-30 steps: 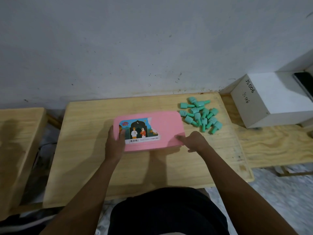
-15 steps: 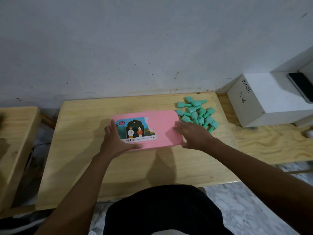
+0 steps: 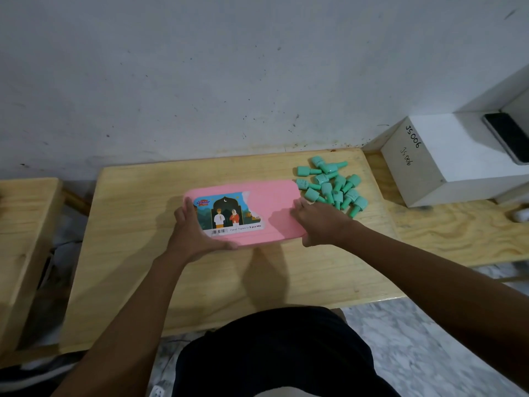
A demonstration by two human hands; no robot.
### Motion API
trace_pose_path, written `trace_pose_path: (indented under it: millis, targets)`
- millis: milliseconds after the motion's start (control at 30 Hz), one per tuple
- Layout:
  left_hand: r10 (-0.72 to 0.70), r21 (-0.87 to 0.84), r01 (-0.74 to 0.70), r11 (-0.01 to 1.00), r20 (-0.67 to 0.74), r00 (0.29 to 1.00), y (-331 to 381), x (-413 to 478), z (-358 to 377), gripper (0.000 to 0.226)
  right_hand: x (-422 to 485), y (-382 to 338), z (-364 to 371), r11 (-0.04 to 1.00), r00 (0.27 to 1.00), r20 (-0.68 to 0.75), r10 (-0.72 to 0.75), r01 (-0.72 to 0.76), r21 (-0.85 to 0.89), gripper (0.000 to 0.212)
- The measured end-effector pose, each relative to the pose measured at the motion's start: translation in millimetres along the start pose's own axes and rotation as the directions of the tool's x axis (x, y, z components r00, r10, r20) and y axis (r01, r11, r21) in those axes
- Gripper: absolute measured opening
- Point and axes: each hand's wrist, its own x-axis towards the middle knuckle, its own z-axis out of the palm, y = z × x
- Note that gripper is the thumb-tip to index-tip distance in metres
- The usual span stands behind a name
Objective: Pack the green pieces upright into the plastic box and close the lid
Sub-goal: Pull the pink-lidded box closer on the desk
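Observation:
A plastic box with a pink lid (image 3: 272,202) lies flat in the middle of the wooden table (image 3: 137,224); the lid is on and carries a picture sticker on its left half. My left hand (image 3: 194,233) grips the box's left end, thumb along the near edge. My right hand (image 3: 317,222) grips its right end, fingers on the lid's corner. Several green pieces (image 3: 332,187), small bottle shapes, lie on their sides in a heap just right of the box, near the table's far right corner. The inside of the box is hidden.
A white box (image 3: 446,167) marked "JS 006" stands on a second wooden surface to the right, with a dark phone (image 3: 506,136) on top. Another wooden table (image 3: 23,224) is at the left. A white wall runs close behind the table.
Both hands have shifted from the box's near corners onto its two ends, the right hand now covering the right end beside the green heap. The box has stayed about where it was.

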Motion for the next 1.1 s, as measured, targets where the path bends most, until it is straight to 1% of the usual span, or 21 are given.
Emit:
trace_pose_path:
  millis: [233, 333, 433, 500, 567, 633, 700, 767, 833, 967, 1033, 1100]
  targets:
    - [0.007, -0.009, -0.008, 1.0, -0.005, 1.0, 0, 0, 0, 0.171, 5, 6, -12, 0.999, 0.997, 0.062, -0.044, 0.042, 0.032, 0.06]
    - [0.009, -0.045, -0.008, 0.999, 0.008, 1.0, -1, 1, -1, 0.17, 5, 13, -27, 0.996, 0.995, 0.085, -0.046, 0.039, 0.083, 0.062]
    - [0.02, -0.105, -0.019, 0.994, 0.011, 1.0, -1, 3, -4, 0.167, 0, 19, -42, 0.982, 0.999, 0.043, -0.011, 0.003, 0.189, 0.065]
    - [0.029, -0.152, -0.028, 0.988, 0.006, 1.0, -4, 3, -5, 0.161, -4, 21, -42, 0.974, 1.0, 0.006, 0.015, -0.016, 0.228, 0.066]
    - [0.066, -0.216, -0.071, 0.974, -0.031, 0.997, -11, 2, -6, 0.151, -8, 22, -32, 0.958, 0.998, -0.027, 0.053, -0.043, 0.285, 0.067]
    - [0.139, -0.325, -0.162, 0.932, -0.091, 0.986, -18, -2, -4, 0.138, -12, 21, -19, 0.915, 0.992, -0.078, 0.098, -0.059, 0.399, 0.068]
    - [0.189, -0.438, -0.237, 0.867, -0.15, 0.97, -21, -12, -1, 0.121, -17, 16, -8, 0.841, 0.98, -0.139, 0.144, -0.047, 0.539, 0.068]
    - [0.182, -0.506, -0.261, 0.822, -0.201, 0.963, -23, -22, 5, 0.108, -22, 8, 2, 0.781, 0.966, -0.175, 0.191, -0.041, 0.624, 0.07]
    - [0.147, -0.536, -0.238, 0.81, -0.208, 0.967, -27, -28, 14, 0.102, -25, 1, 13, 0.759, 0.956, -0.186, 0.226, -0.054, 0.648, 0.072]
    - [0.061, -0.585, -0.149, 0.797, -0.168, 0.984, -34, -36, 26, 0.101, -27, -4, 24, 0.707, 0.947, -0.167, 0.275, -0.082, 0.702, 0.075]
    - [0.048, -0.597, -0.129, 0.792, -0.15, 0.988, -35, -38, 29, 0.096, -27, -5, 23, 0.658, 0.938, -0.154, 0.309, -0.095, 0.747, 0.079]
    - [0.035, -0.605, -0.109, 0.788, -0.134, 0.99, -35, -38, 30, 0.091, -29, -7, 15, 0.596, 0.937, -0.15, 0.315, -0.072, 0.8, 0.082]
